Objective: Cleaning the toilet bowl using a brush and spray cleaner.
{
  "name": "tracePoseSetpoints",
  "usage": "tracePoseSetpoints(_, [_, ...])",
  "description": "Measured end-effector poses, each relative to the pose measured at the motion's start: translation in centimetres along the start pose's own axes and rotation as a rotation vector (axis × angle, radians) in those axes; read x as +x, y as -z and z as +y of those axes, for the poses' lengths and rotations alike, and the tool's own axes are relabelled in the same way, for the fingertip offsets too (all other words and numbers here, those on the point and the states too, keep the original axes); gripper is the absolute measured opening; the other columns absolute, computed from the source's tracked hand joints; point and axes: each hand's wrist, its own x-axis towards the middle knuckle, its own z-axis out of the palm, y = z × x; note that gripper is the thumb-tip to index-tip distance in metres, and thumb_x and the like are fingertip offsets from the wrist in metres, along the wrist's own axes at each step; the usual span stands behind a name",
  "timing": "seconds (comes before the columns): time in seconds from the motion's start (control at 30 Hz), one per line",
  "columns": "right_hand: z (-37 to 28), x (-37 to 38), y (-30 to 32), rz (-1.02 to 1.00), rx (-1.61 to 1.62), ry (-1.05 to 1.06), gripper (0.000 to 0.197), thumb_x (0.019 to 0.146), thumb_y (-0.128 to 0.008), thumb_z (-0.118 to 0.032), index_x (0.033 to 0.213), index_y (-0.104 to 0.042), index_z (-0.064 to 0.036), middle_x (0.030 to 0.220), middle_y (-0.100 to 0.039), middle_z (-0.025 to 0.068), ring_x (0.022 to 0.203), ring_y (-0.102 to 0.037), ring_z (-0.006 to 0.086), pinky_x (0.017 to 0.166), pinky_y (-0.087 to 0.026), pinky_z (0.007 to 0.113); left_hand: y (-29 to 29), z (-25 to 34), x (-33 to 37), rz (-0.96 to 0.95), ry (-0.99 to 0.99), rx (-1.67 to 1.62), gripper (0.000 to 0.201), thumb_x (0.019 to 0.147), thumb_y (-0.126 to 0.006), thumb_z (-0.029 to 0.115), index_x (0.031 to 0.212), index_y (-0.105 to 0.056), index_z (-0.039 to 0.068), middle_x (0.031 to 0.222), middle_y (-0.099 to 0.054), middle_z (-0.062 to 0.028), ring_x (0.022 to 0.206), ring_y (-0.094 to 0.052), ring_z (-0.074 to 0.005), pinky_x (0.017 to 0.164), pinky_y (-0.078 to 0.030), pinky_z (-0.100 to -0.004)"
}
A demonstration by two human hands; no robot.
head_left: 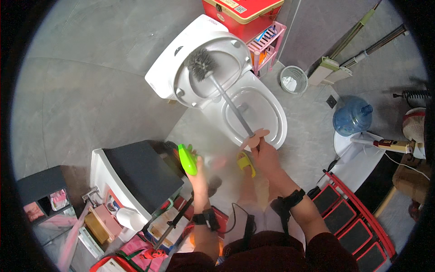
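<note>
My right hand (268,157) is closed round the handle end of a toilet brush (230,105), just below its pink flower-shaped guard. The brush slants up and to the left across the toilet bowl, its grey bristles in front of the raised lid and seat. Below it, the white toilet (282,119) has its bowl uncovered. In my left hand (198,174), left of the bowl, is a bright green bottle (187,159); its lower part and some fingers are hard to make out.
A red box (240,22) sits on a pink rack (278,38) beside the toilet. Farther right are a grey waste basket (293,72), mops (333,65) and a blue water jug (352,117). A dark-topped cabinet (140,177) stands left; a red-framed folding ladder (358,213) lies right.
</note>
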Motion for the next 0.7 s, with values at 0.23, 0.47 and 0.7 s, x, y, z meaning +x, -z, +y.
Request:
tracePoseSetpoints(0.23, [6.1,4.3,-0.5,0.082,0.204,-0.040,0.033,0.094,-0.045,-0.029,0.110,-0.045,-0.0002,0.074,-0.062,0.0232,0.070,-0.059,0.0444,0.059,-0.046,0.053,-1.2,-3.0,-2.1,-0.028,0.023,0.014,0.065,0.085,-0.057,0.008,0.142,-0.026,0.002,0.139,-0.041,-0.0119,0.120,-0.043,-0.0240,0.103,-0.030,-0.0369])
tracePoseSetpoints(0.47, [10.5,5.4,-5.2,0.072,0.237,-0.076,0.035,0.094,-0.045,-0.029,0.112,-0.046,0.0016,0.077,-0.062,0.0256,0.074,-0.059,0.0454,0.059,-0.045,0.051,-3.1,-6.1,-2.8,-0.051,0.036,-0.011,0.068,0.085,-0.060,0.013,0.143,-0.024,0.003,0.138,-0.040,-0.0132,0.121,-0.041,-0.0252,0.104,-0.028,-0.0386])
tracePoseSetpoints(0.7, [12.2,7.3,-4.3,0.087,0.204,-0.144,0.037,0.093,-0.047,-0.029,0.113,-0.047,0.0018,0.078,-0.062,0.0253,0.076,-0.060,0.0444,0.060,-0.047,0.049,-3.6,-6.6,-2.1,-0.064,0.021,-0.026,0.066,0.085,-0.060,0.013,0.141,-0.027,0.003,0.138,-0.041,-0.0119,0.119,-0.042,-0.0232,0.103,-0.030,-0.0373])
